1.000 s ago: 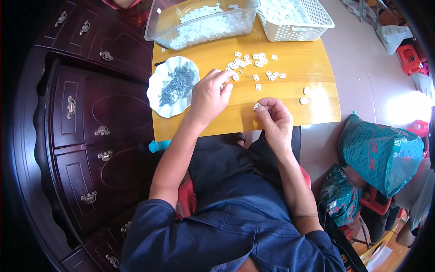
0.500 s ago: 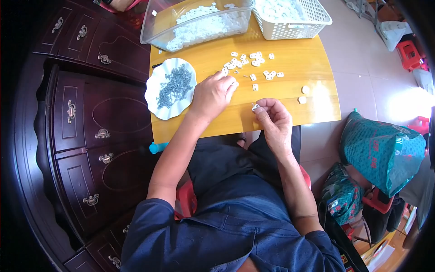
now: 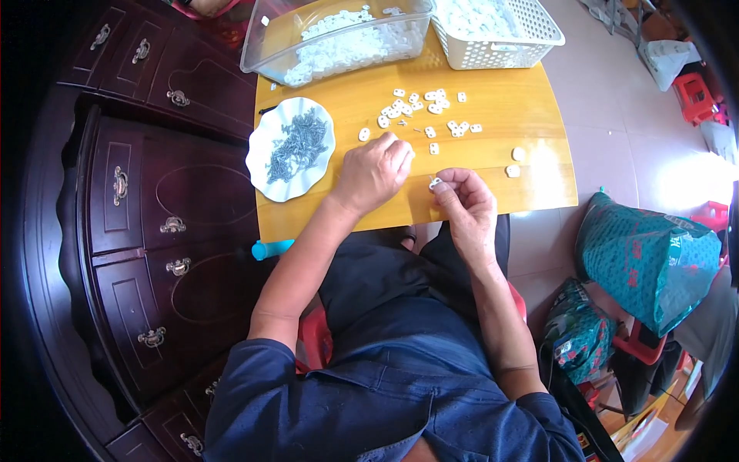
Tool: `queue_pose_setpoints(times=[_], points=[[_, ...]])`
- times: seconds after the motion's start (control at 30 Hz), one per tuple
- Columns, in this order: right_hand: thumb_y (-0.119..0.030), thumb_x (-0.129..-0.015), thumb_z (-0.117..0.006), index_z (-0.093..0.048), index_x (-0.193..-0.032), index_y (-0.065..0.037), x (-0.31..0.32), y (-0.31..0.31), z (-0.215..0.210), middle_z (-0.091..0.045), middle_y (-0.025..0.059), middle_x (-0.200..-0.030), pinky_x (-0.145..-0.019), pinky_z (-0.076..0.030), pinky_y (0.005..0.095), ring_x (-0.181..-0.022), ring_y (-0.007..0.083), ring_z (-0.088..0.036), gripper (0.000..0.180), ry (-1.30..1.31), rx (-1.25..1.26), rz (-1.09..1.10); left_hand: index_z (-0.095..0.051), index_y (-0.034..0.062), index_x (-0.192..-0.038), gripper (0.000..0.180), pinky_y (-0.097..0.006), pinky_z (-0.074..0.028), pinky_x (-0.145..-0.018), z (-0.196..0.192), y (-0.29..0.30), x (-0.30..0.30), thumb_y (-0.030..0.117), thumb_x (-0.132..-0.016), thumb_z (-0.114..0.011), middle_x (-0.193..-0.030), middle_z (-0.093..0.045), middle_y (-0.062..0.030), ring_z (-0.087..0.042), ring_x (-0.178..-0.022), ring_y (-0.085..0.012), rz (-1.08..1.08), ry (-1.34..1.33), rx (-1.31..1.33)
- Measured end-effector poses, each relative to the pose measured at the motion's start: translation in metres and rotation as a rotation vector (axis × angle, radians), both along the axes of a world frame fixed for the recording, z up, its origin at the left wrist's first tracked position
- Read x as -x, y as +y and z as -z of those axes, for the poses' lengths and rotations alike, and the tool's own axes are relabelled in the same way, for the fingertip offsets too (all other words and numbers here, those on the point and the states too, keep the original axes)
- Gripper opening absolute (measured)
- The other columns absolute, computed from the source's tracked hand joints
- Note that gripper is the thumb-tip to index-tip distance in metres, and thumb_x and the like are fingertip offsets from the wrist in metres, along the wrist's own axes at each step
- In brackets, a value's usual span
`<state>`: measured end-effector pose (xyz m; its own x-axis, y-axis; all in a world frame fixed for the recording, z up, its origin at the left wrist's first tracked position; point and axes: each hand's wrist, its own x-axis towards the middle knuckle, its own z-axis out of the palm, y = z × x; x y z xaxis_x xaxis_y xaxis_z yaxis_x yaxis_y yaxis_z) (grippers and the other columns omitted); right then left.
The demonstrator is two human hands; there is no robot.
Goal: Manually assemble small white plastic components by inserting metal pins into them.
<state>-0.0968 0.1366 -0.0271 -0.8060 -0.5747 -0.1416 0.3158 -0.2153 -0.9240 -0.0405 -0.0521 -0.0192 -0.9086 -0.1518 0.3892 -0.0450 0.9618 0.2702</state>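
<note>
My right hand (image 3: 469,204) is closed in a pinch above the table's near edge. Between its thumb and fingers is a small white plastic piece with holes (image 3: 435,184); a thin pin seems to stick up from it. My left hand (image 3: 373,175) hovers to the left of it, fingers curled, back of the hand up. A bit of white shows at its fingertips, mostly hidden by the fingers. Beyond the hands lie several loose white two-holed pieces (image 3: 435,108) and a few small metal pins. One white piece (image 3: 364,134) lies just past my left hand.
A scalloped white plate (image 3: 262,169) of grey metal screws or pins stands at left on the wooden table (image 3: 493,185). At the back are a clear bin (image 3: 265,61) and a white basket (image 3: 500,55), both with white pieces. Dark drawers line the left; teal bags (image 3: 647,254) stand right.
My left hand has moved right and nearer, toward my right hand, uncovering a white piece on the table. My right hand has stayed nearly still with its piece.
</note>
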Motion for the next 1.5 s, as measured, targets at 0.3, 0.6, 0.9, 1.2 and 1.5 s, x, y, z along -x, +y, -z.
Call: queue_pose_setpoints(times=[0.3,0.6,0.9,1.2,1.5], points=[[-0.004,-0.099,-0.065,-0.064,-0.113,-0.001,0.004,-0.003,-0.005,-0.068,0.0038,-0.098,-0.083,-0.052,0.0249,-0.088,0.0106,-0.064,0.014,-0.161,0.163,0.144,-0.061,0.0056,-0.096,0.007,-0.045,-0.055,-0.062,-0.031,0.040,-0.020,0.010,-0.094,-0.066,-0.082,-0.066,-0.0156,-0.068,-0.074,-0.0364,0.146,0.006,-0.317],[-0.006,-0.101,-0.063,-0.062,-0.115,-0.004,0.001,-0.014,-0.017,-0.068,0.0067,-0.099,-0.080,-0.052,0.0249,-0.086,0.0130,-0.063,0.014,-0.436,0.301,0.207,-0.068,-0.0005,-0.104,0.016,-0.033,-0.054,-0.066,-0.017,0.071,-0.027,-0.003,-0.088,-0.068,-0.090,-0.066,-0.0108,-0.069,-0.078,-0.0249,0.334,0.096,-0.805],[-0.004,-0.101,-0.062,-0.062,-0.114,-0.003,-0.007,-0.018,-0.014,-0.067,0.0065,-0.100,-0.081,-0.052,0.0244,-0.089,0.0128,-0.062,0.013,-0.327,0.354,0.164,-0.069,-0.0008,-0.111,0.013,-0.020,-0.051,-0.065,-0.023,0.070,-0.044,0.001,-0.099,-0.064,-0.088,-0.068,0.0005,-0.061,-0.073,-0.0037,0.121,-0.079,-1.528],[-0.001,-0.100,-0.063,-0.063,-0.113,0.000,-0.007,-0.006,-0.016,-0.067,0.0021,-0.100,-0.088,-0.051,0.0236,-0.093,0.0087,-0.063,0.013,-0.014,0.087,0.040,-0.067,0.0005,-0.116,0.020,-0.020,-0.054,-0.072,-0.019,0.029,-0.039,0.000,-0.097,-0.067,-0.089,-0.071,-0.0011,-0.065,-0.080,-0.0034,0.041,0.158,-1.198],[-0.001,-0.099,-0.064,-0.064,-0.111,0.002,-0.009,-0.006,-0.013,-0.067,0.0016,-0.099,-0.086,-0.050,0.0216,-0.092,0.0061,-0.061,0.012,0.109,-0.034,-0.046,-0.070,-0.0013,-0.115,0.017,-0.023,-0.055,-0.072,-0.028,0.028,-0.036,0.001,-0.098,-0.065,-0.091,-0.074,-0.0071,-0.068,-0.080,-0.0083,0.055,0.153,-1.046]])
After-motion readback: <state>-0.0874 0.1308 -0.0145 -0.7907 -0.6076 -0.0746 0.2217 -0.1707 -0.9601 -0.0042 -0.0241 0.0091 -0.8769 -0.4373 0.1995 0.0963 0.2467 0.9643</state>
